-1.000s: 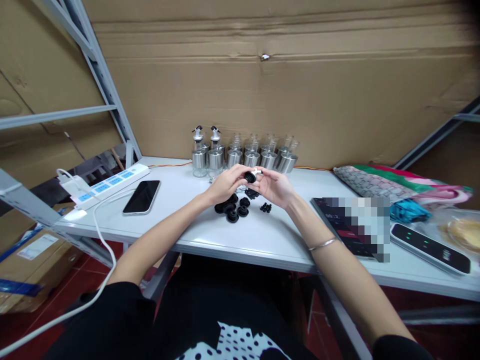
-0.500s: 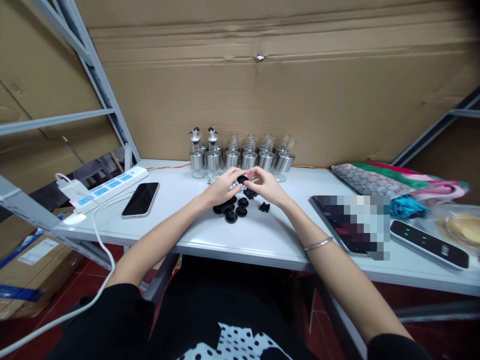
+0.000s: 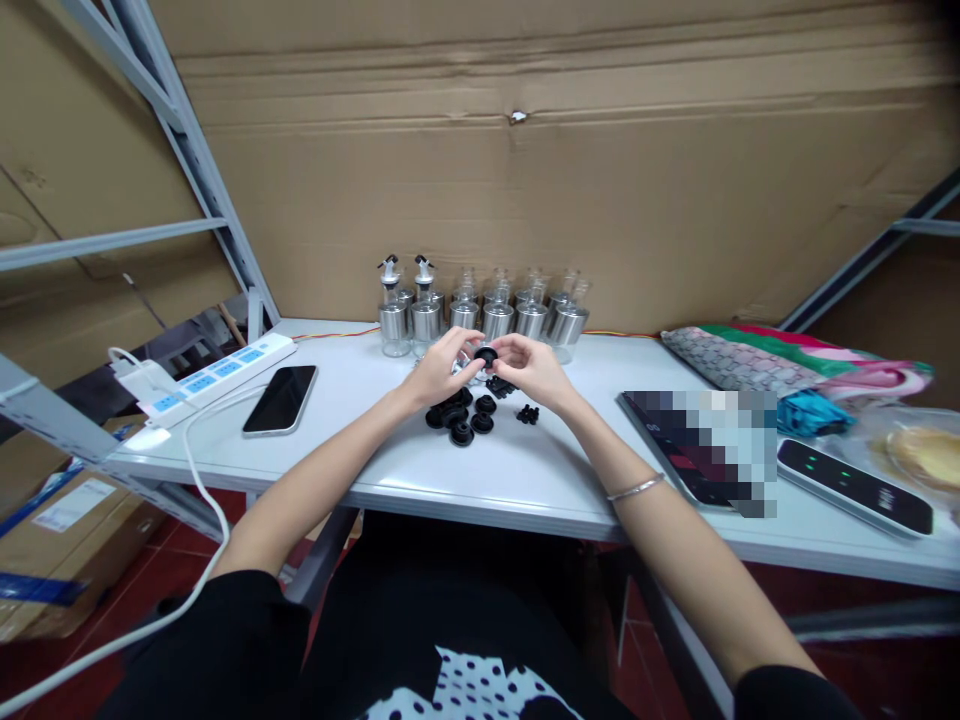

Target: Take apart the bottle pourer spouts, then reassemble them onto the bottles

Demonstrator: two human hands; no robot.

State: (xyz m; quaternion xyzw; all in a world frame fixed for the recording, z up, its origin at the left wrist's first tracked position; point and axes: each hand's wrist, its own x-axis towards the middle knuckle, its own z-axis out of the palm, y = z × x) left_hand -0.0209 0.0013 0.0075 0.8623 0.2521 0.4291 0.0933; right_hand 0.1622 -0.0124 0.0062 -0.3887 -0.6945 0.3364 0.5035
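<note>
A round black stopper (image 3: 486, 356) is held up over the table between both hands. My left hand (image 3: 442, 370) pinches it from the left with thumb and fingers, and my right hand (image 3: 534, 370) grips its right side. Below my left hand lies a pile of similar black stoppers (image 3: 461, 432). Small black pieces (image 3: 528, 413) sit in a cluster under my right hand, with more dark small parts (image 3: 498, 386) just behind them. Behind my hands stand glass bottles with steel sleeves (image 3: 498, 322); two at the left carry pourer tops (image 3: 424, 270).
A phone (image 3: 281, 400) and a white power strip (image 3: 225, 378) with a cable lie at left. To the right are a partly blurred tablet (image 3: 660, 450), a white device with a black face (image 3: 855, 488) and a patterned bag (image 3: 735, 355). Cardboard (image 3: 480, 180) rises behind.
The black stopper has turned slightly between my fingers, and the fingers of my right hand have shifted a little. The pile and the bottles stay as they were.
</note>
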